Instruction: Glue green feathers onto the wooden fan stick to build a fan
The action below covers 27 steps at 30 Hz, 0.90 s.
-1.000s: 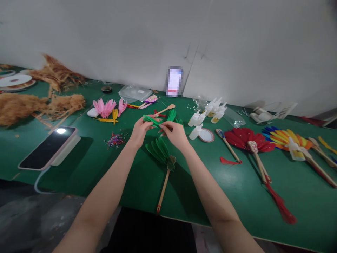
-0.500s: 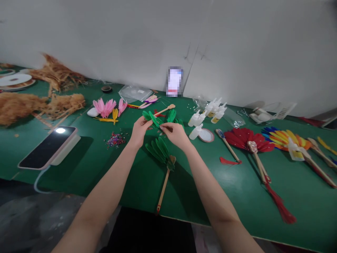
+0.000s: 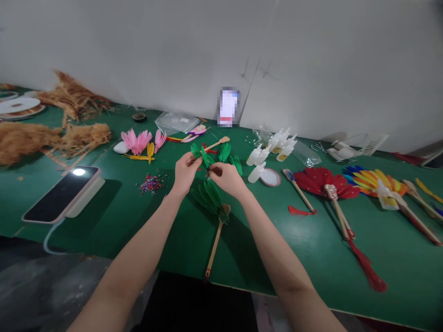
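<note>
I see a green table (image 3: 121,203) running along a plain grey wall (image 3: 138,55), with one lit screen (image 3: 228,107), pixelated, leaning upright there. My two bare hands meet mid-table: the left hand (image 3: 185,173) has its fingers closed on green feathers (image 3: 206,157), and the right hand (image 3: 226,177) pinches their lower ends, fingertips nearly together. Those feathers are above the tabletop, just beyond one green fan (image 3: 210,198) with a wooden handle. Two loose green bunches (image 3: 224,151) lie beyond my right hand. To the right I count one small dish (image 3: 270,177), one red fan (image 3: 321,184), and at least six white bottles (image 3: 256,172), plus one more bottle (image 3: 386,196) over yellow-orange feathers (image 3: 377,177)
</note>
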### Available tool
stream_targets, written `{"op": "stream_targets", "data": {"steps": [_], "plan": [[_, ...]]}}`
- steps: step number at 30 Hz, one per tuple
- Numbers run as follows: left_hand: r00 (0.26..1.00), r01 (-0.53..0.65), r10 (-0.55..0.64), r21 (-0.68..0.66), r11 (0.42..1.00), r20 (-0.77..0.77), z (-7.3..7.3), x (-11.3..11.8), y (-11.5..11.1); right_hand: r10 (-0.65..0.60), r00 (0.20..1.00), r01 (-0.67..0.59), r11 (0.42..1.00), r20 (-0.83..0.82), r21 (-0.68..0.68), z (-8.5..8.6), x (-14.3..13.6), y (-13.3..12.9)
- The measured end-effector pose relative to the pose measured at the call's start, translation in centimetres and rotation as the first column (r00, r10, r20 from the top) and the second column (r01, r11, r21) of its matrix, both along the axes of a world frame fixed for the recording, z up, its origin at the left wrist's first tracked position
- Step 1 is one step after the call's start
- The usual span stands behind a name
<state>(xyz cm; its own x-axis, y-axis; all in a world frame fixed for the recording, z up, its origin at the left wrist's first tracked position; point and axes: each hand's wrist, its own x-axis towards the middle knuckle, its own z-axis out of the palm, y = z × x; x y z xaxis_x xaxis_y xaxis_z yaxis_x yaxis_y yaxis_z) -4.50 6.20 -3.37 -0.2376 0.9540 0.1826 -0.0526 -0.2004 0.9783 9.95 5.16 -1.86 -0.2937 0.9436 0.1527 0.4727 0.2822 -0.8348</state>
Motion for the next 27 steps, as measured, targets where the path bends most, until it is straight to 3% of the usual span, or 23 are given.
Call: {"op": "stream_targets", "data": {"steps": [5,10,17,23,27], "plan": [[0.998,-0.057,0.058,-0.027,0.998,0.015,-0.1,0.1,0.1,-0.098,0.989,0.091,0.994,-0.110,-0.067,-1.0,0.0,0.6],[0.991,-0.128,0.128,-0.013,0.992,0.038,-0.4,0.1,0.2,-0.212,0.951,0.187,0.974,-0.223,-0.127,-0.8,0.1,0.9],[0.938,-0.282,0.281,-0.026,0.959,0.201,-0.2,-0.8,0.8,-0.352,0.889,0.320,0.935,-0.294,-0.151,-1.0,0.7,1.5],[0.960,-0.229,0.225,0.008,0.973,0.165,0.1,-1.0,0.7,-0.365,0.913,0.357,0.931,-0.180,-0.079,-2.0,1.3,1.7],[0.984,-0.159,0.157,0.017,0.987,0.078,0.1,-0.6,0.3,-0.355,0.924,0.358,0.934,-0.140,-0.005,-1.4,1.1,1.3]]}}
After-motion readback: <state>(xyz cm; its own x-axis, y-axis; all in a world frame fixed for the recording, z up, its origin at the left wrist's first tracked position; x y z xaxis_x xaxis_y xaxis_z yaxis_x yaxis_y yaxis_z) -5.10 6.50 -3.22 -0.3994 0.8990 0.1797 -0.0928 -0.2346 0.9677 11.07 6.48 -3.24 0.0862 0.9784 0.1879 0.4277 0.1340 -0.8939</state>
